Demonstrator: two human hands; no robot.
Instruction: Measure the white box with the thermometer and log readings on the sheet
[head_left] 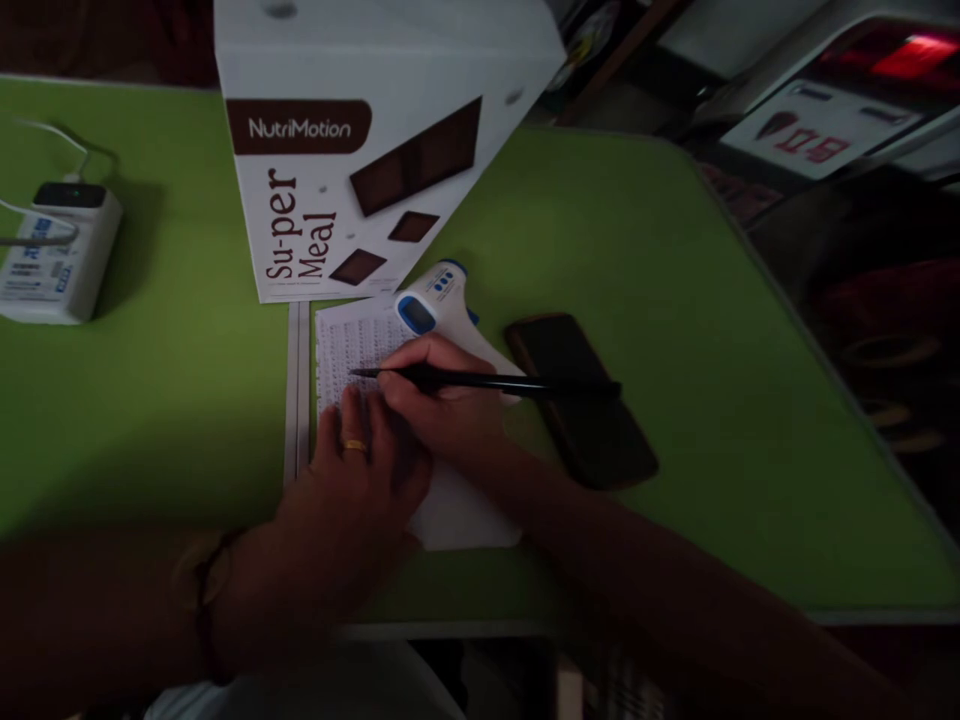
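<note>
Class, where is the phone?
In the head view, the phone lies right of centre on the green table, beside the white thermometer, with the pen crossing in front.

pen (487, 380): black | paper (341, 345): white, rows of dark marks | box (405, 75): white, brown print | table (720, 350): green

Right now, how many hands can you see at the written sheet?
2. The left hand lies on the written sheet; the right hand is beside it, holding a black pen. No other hand shows.
</note>
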